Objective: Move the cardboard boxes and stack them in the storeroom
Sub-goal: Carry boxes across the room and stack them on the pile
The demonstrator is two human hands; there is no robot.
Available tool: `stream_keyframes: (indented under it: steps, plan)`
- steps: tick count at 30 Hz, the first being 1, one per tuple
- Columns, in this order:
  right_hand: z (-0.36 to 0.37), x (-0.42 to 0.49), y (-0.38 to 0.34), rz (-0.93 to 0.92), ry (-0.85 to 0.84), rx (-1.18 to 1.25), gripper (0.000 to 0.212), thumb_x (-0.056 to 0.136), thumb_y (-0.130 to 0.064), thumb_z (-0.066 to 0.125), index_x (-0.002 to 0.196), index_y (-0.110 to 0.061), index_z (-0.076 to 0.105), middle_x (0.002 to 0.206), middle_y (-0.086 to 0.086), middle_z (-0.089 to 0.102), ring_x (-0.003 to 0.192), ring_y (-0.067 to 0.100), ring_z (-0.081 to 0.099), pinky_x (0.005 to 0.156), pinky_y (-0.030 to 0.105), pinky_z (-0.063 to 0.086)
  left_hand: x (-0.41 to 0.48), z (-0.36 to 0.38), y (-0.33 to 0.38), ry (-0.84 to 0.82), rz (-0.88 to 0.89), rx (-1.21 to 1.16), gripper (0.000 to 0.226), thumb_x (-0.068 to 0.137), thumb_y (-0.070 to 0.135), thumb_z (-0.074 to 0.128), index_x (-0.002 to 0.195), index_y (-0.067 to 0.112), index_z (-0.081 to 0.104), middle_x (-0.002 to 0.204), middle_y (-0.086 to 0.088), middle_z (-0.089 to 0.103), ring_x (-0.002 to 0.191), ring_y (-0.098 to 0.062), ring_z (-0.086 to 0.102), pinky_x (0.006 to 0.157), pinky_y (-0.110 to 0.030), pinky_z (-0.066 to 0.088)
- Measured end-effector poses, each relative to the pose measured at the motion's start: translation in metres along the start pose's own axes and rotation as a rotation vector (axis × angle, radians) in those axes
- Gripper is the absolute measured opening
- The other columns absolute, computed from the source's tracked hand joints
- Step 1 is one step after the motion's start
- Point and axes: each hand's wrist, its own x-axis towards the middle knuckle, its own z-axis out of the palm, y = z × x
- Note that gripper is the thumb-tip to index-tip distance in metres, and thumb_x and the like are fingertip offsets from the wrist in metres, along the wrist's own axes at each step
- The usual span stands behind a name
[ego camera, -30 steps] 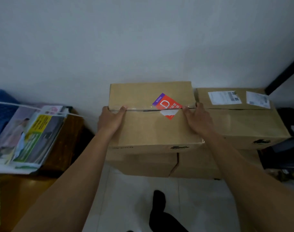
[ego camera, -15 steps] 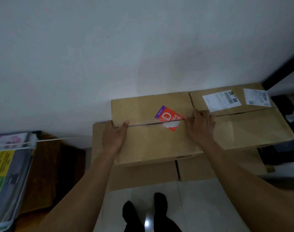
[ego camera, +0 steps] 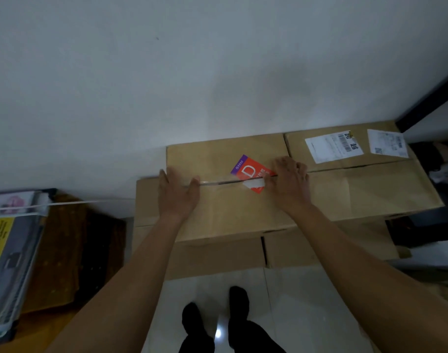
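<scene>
Pale wall point(ego camera: 167, 85) fills the top of the view, white tiled floor point(ego camera: 294, 301) below. Against the wall, the top cardboard box point(ego camera: 230, 212) sits on two lower boxes point(ego camera: 218, 258), its right side touching a neighbouring box point(ego camera: 370, 189) at the same height. Off to the left, a dark wooden surface point(ego camera: 72, 250) carries a pile of magazines point(ego camera: 6, 263).

Both arms are stretched out over the top box. The left hand point(ego camera: 178, 194) lies palm down at the box's left edge, fingers straight, thumb along the taped seam, gripping nothing. The right hand point(ego camera: 290, 184) presses down near the right edge, fingers a little bent but grasping nothing, and it covers a corner of the red sticker point(ego camera: 248, 171). Dark feet point(ego camera: 238, 299) stand just in front. Two white shipping labels point(ego camera: 333, 147) sit on the neighbouring box.
</scene>
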Motion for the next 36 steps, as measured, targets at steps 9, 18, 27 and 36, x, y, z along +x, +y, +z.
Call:
stream_keyframes:
  steps: [9, 18, 27, 36]
  plan:
    - [-0.047, -0.056, -0.028, 0.081, -0.027, 0.375, 0.052, 0.102, -0.042, 0.031, 0.142, -0.009, 0.040, 0.144, 0.012, 0.043, 0.132, 0.027, 0.039, 0.106, 0.037, 0.031, -0.039, -0.022, 0.040, -0.062, 0.208, 0.020, 0.079, 0.094, 0.062, 0.038, 0.154, 0.015, 0.017, 0.161, -0.006, 0.019, 0.147, -0.023, 0.018, 0.117, -0.040, 0.020]
    - [-0.048, -0.200, -0.035, 0.226, 0.059, 0.497, 0.065, 0.100, -0.054, 0.024, 0.150, -0.014, 0.028, 0.155, 0.008, 0.030, 0.143, 0.025, 0.026, 0.113, 0.036, 0.021, -0.146, -0.043, 0.016, -0.193, 0.404, -0.013, 0.080, 0.092, 0.067, 0.035, 0.154, 0.016, 0.023, 0.158, -0.007, 0.028, 0.143, -0.025, 0.029, 0.112, -0.035, 0.027]
    - [-0.026, -0.379, -0.001, 0.476, 0.129, 0.684, 0.063, 0.100, -0.056, 0.021, 0.147, -0.017, 0.035, 0.151, 0.007, 0.037, 0.139, 0.026, 0.032, 0.109, 0.035, 0.025, -0.294, -0.014, -0.011, -0.422, 0.582, 0.116, 0.078, 0.094, 0.065, 0.033, 0.153, 0.016, 0.025, 0.157, -0.009, 0.029, 0.143, -0.026, 0.029, 0.112, -0.036, 0.025]
    - [-0.029, -0.549, 0.121, 0.821, 0.308, 0.753, 0.069, 0.097, -0.060, 0.026, 0.148, -0.015, 0.034, 0.152, 0.008, 0.037, 0.140, 0.026, 0.033, 0.112, 0.036, 0.027, -0.463, 0.089, 0.011, -0.741, 0.722, 0.172, 0.082, 0.090, 0.068, 0.038, 0.152, 0.016, 0.026, 0.156, -0.010, 0.031, 0.141, -0.029, 0.031, 0.114, -0.042, 0.028]
